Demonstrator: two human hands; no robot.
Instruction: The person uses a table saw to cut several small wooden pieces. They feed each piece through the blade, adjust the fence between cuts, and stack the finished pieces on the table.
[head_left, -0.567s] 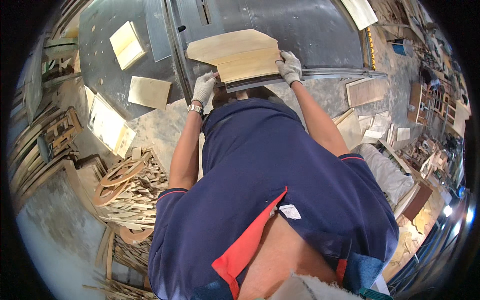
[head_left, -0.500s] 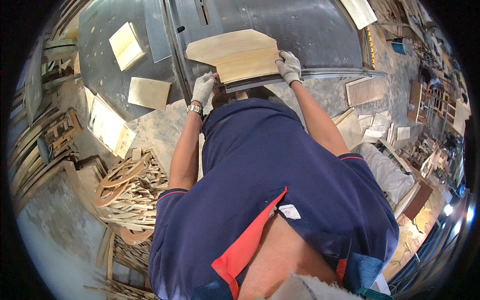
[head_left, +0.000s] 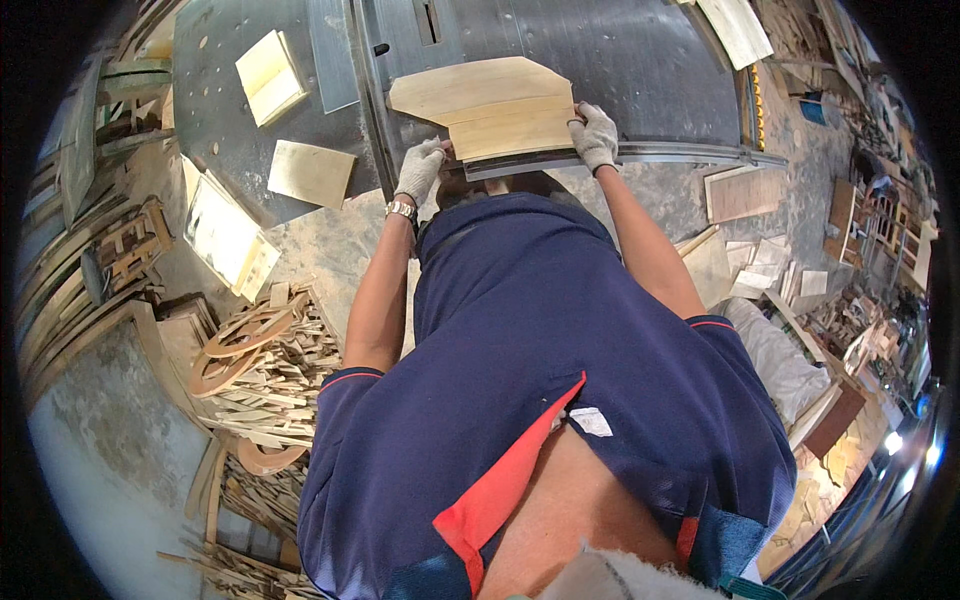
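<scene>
Two pale wooden boards lie against each other on the dark metal machine table in front of me. The farther board [head_left: 485, 85] has slanted ends, and the nearer rectangular board [head_left: 512, 135] sits at the table's front edge. My left hand [head_left: 421, 168], in a whitish knit glove with a metal watch at the wrist, is closed at the nearer board's left end. My right hand [head_left: 595, 137], gloved alike, grips the right end of the boards, fingers curled at the edge. The undersides of the boards and some fingertips are hidden.
The dark table [head_left: 650, 80] has a long slot [head_left: 430, 20] beyond the boards and a metal rail [head_left: 690, 152] along its front. Loose boards [head_left: 311, 174] lie to the left. Scrap wood [head_left: 265, 385] is heaped on the floor at left; more panels [head_left: 742, 193] lie at right.
The whole view has shifted slightly, so everything appears a little farther right. My hands and the boards keep about the same place on the table.
</scene>
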